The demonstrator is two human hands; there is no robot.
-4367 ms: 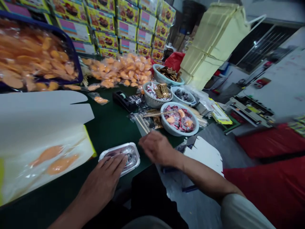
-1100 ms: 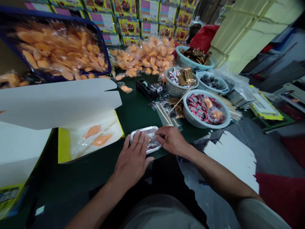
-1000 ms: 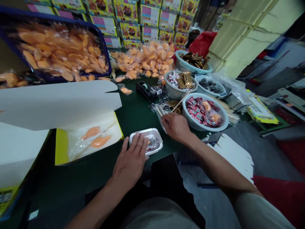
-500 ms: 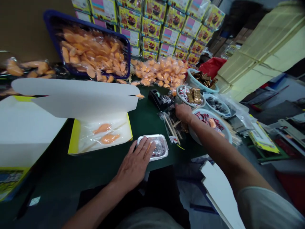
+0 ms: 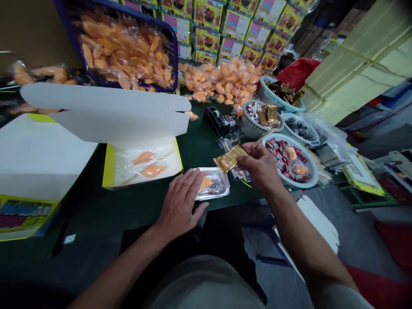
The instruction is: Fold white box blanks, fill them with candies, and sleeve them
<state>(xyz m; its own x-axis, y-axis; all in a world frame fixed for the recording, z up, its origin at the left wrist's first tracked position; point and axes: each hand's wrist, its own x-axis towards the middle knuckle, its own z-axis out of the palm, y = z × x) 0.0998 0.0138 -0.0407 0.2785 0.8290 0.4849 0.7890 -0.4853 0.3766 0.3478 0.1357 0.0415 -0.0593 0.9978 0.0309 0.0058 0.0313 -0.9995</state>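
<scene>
My right hand [image 5: 259,165] pinches a gold foil sweet packet [image 5: 230,158] in its fingers, above the dark green table [image 5: 86,214]. My left hand [image 5: 180,204] lies flat with its fingertips at the near end of a clear plastic tray [image 5: 214,184]. An orange packed piece [image 5: 205,183] and dark contents show inside the tray. To the left stands an open yellow-rimmed white carton [image 5: 141,161] holding orange shapes under clear plastic.
Behind my right hand stand a grey basket of gold packets [image 5: 249,122] and a white basin of red sachets [image 5: 289,161]. A blue crate of bagged orange pieces [image 5: 128,49] sits at the back left, and a tape dispenser [image 5: 214,120] sits on the table.
My right hand has moved back from the bowls toward the tray, now holding a gold packet. My left hand stays at the tray, and the view has tilted slightly.
</scene>
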